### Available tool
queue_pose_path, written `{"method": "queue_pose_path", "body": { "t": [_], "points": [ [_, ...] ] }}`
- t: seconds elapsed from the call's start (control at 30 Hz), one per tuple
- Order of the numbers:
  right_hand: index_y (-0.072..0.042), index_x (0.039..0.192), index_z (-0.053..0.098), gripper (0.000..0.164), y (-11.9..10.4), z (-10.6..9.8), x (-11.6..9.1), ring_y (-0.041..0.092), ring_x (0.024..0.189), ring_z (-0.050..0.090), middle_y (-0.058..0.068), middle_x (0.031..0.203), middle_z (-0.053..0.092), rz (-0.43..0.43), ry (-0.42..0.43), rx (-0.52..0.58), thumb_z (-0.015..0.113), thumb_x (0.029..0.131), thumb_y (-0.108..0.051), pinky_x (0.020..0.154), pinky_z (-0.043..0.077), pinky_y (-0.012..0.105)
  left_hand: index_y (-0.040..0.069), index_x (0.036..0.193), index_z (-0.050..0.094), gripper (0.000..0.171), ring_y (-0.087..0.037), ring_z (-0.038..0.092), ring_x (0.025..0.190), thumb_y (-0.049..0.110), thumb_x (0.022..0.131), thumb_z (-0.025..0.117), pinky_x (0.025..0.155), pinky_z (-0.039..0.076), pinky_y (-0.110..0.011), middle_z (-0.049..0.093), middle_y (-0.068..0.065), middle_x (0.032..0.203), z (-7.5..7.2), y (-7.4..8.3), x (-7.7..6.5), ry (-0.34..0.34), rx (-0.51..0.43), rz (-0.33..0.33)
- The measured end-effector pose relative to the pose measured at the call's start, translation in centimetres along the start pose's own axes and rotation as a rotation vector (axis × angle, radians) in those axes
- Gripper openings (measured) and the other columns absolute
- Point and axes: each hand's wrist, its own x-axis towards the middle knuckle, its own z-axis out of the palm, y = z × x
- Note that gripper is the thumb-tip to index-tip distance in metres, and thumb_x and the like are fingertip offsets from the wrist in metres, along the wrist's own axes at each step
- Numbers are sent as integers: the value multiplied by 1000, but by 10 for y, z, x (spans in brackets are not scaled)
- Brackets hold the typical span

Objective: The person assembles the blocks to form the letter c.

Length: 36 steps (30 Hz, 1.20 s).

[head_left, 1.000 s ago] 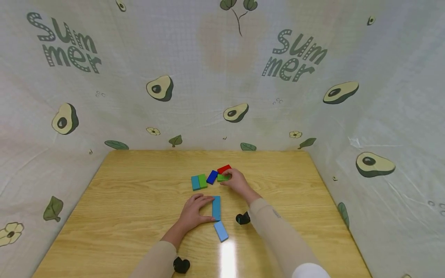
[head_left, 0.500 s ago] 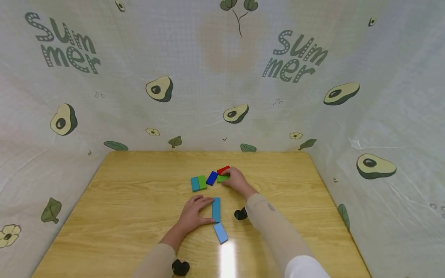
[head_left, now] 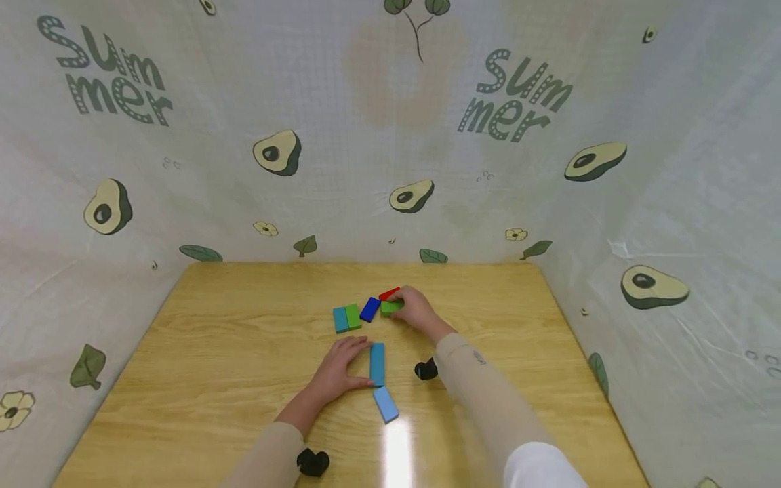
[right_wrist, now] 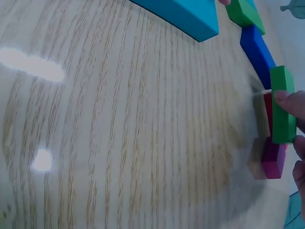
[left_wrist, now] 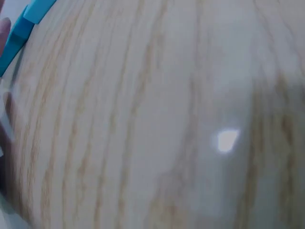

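Observation:
In the head view my right hand point(head_left: 417, 309) pinches a green block point(right_wrist: 283, 105) between thumb and fingers. The block is just off the table, in front of a mostly covered red block point(head_left: 389, 293). A purple block point(right_wrist: 273, 160) shows beneath it in the right wrist view. My left hand point(head_left: 335, 369) holds a long light-blue block point(head_left: 377, 364), its fingertips at the far end and its thumb at the near end. Beyond the near end lies a pale-blue block point(head_left: 386, 404). Only a fingertip of the left hand shows in its wrist view.
A dark-blue block point(head_left: 369, 310) lies just left of the green one. Farther left, a teal block point(head_left: 341, 320) and another green block point(head_left: 353, 316) lie side by side. All are on the wooden table point(head_left: 244, 305), with printed cloth point(head_left: 342, 102) rising behind and at the sides.
My right hand has lifted the green block slightly, and it now covers more of the red block. The left hand stays at the long light-blue block.

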Motion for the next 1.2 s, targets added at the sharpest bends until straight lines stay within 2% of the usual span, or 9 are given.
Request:
{"method": "queue_pose_path", "body": {
  "t": [0.17, 0.27, 0.5, 0.6, 0.83, 0.97, 1.2],
  "points": [
    [-7, 112, 73, 31, -5, -7, -5, 21, 102, 57, 5, 108, 62, -69, -22, -1, 79, 82, -8, 94, 48, 37, 17, 145, 49, 78, -37, 27, 141, 55, 81, 72, 111, 13, -65, 42, -6, 150, -1, -3, 2, -29, 69, 32],
    [-8, 112, 73, 31, -8, -10, -8, 21, 102, 57, 5, 109, 64, -100, -49, 19, 80, 82, -8, 94, 48, 37, 20, 147, 46, 78, -36, 24, 143, 58, 83, 68, 111, 10, -66, 40, -5, 152, -2, -4, 3, -52, 96, 34],
    [-10, 113, 73, 32, -6, -14, -15, 15, 100, 57, -2, 106, 64, -123, -134, 1, 79, 82, -7, 92, 48, 33, 23, 148, 45, 78, -37, 23, 143, 62, 84, 65, 111, 9, -66, 38, -6, 153, -3, -5, 3, -81, 112, 27],
    [-10, 113, 73, 32, -6, -14, -17, 16, 98, 57, -1, 105, 64, -159, -181, -14, 78, 83, -5, 91, 48, 33, 23, 149, 44, 79, -37, 23, 143, 62, 84, 65, 112, 9, -64, 37, -6, 153, -2, -5, 3, -84, 130, 18],
    [-14, 111, 75, 28, -3, -8, -16, 14, 102, 56, -4, 107, 64, -265, -248, -186, 79, 83, -11, 94, 46, 30, 26, 146, 48, 75, -34, 22, 144, 64, 83, 64, 114, 10, -60, 38, -4, 153, -1, -6, 1, -72, 171, 12],
    [-14, 110, 76, 27, -1, -4, -15, 14, 103, 56, -5, 105, 64, -300, -268, -228, 79, 83, -10, 94, 47, 29, 27, 144, 50, 75, -34, 23, 144, 66, 82, 64, 114, 11, -60, 39, -4, 152, 0, -7, 0, -60, 170, 16],
    [-14, 110, 76, 28, -3, -3, -16, 17, 108, 55, -4, 108, 64, -281, -285, -217, 78, 83, -9, 98, 45, 32, 29, 144, 50, 76, -32, 23, 144, 68, 81, 63, 115, 10, -58, 39, -2, 153, 2, -8, 1, -48, 172, 13]
  ]
}}
